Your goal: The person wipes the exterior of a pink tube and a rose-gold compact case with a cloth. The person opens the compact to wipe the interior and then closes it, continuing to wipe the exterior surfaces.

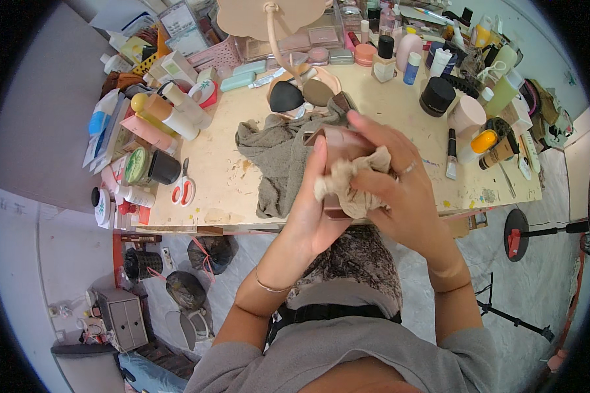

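My left hand [307, 209] holds a shiny rose-pink case [339, 145] by its side, above the front edge of the table. A crumpled beige cloth [361, 194] is bunched in my right hand [413, 201] and lies against the case, covering much of its front. Slight blur on the fingers and cloth hides exactly how they touch. Beneath my hands, a grey-brown towel [275, 164] is spread in loose folds on the table. Just behind it, a dish [332, 76] carries a black heart-shaped item [286, 96] and a round brown one [318, 92].
The worn cream tabletop [221, 162] is ringed by cosmetics. Orange-handled scissors [183, 189] lie left, near bottles [172, 115]. A black-lidded jar [437, 96] and a pink jar [467, 115] stand right. A mirror [270, 17] rises at the back. Tied black bags [186, 290] rest on the floor.
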A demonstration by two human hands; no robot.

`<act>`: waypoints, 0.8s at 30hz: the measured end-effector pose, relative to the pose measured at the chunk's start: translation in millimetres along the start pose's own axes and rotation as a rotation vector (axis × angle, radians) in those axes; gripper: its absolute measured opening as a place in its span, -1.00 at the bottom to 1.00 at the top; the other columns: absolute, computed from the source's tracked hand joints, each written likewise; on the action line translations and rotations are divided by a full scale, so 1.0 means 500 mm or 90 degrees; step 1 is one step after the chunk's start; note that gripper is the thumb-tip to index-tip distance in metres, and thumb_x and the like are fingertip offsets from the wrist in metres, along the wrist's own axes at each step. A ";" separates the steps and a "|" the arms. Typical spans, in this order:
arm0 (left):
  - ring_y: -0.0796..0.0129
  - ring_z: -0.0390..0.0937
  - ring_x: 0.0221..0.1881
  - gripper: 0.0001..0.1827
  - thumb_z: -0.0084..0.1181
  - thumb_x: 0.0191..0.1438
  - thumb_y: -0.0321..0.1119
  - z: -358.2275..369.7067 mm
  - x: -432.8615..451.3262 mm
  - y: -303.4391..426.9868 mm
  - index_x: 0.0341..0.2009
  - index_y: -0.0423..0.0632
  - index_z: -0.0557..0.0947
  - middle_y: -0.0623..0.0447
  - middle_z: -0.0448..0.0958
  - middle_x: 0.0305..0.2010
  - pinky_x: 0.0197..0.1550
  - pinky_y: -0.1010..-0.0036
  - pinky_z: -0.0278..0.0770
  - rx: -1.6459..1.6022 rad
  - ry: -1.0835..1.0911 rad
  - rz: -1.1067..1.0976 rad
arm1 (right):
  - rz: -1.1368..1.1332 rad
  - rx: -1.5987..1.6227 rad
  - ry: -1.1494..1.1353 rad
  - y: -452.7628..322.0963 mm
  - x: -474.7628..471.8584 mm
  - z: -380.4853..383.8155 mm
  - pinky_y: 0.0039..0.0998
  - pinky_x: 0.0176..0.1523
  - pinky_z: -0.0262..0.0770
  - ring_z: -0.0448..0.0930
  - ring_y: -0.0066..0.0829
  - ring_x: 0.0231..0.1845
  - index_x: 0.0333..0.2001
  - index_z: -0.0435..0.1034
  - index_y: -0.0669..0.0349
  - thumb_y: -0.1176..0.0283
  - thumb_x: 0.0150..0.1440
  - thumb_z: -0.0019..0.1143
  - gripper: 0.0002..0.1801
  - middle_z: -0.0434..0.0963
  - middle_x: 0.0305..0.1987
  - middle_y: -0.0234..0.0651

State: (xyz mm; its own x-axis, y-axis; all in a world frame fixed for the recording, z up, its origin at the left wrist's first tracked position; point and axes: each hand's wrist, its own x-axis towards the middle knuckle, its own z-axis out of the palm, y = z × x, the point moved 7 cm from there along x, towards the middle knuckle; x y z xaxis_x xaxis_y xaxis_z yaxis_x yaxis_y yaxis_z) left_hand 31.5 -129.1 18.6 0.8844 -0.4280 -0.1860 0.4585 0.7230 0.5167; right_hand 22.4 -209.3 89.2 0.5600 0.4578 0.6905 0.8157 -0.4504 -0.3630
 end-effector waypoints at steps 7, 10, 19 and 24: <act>0.31 0.30 0.16 -0.36 -0.35 0.20 0.22 -0.032 -0.019 0.007 0.22 0.08 0.23 0.09 0.30 0.18 0.13 0.30 0.32 0.078 0.005 0.031 | 0.076 0.120 0.102 0.002 0.022 0.009 -0.20 -0.09 0.35 0.42 -0.12 -0.11 -0.34 0.35 0.09 0.65 -0.30 0.07 -0.65 0.46 -0.11 -0.31; 0.33 0.30 0.16 -0.39 -0.30 0.22 0.16 -0.040 -0.028 0.012 0.22 0.05 0.22 0.10 0.30 0.18 0.14 0.34 0.31 0.083 -0.026 0.071 | 0.089 0.132 0.108 -0.001 0.029 0.007 -0.22 -0.18 0.35 0.42 -0.10 -0.20 -0.34 0.32 0.13 0.68 -0.31 0.01 -0.65 0.46 -0.26 -0.27; 0.41 0.33 0.09 -0.40 -0.23 0.22 0.10 -0.042 -0.022 0.024 0.22 0.00 0.21 0.10 0.33 0.12 0.07 0.46 0.33 0.092 0.037 0.097 | 0.218 0.226 0.177 0.031 0.016 0.031 -0.27 -0.23 0.35 0.44 -0.08 -0.28 -0.30 0.27 0.17 0.70 -0.29 -0.04 -0.63 0.40 -0.35 -0.22; 0.41 0.34 0.07 -0.37 -0.23 0.20 0.15 -0.053 -0.031 0.015 0.22 0.01 0.21 0.08 0.34 0.10 -0.03 0.46 0.42 0.208 0.062 0.101 | 0.334 0.403 0.212 0.062 0.019 0.036 -0.43 -0.21 0.39 0.50 -0.36 -0.26 -0.24 0.22 0.18 0.60 -0.06 0.09 -0.71 0.41 -0.34 -0.31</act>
State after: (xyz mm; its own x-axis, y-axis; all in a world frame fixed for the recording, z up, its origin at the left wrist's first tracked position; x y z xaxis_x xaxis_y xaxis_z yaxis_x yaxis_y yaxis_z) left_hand 23.7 -102.6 3.1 0.9537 -0.2593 -0.1522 0.2767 0.5590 0.7816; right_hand 55.6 -205.2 73.1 0.8936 0.0197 0.4484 0.4482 0.0145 -0.8938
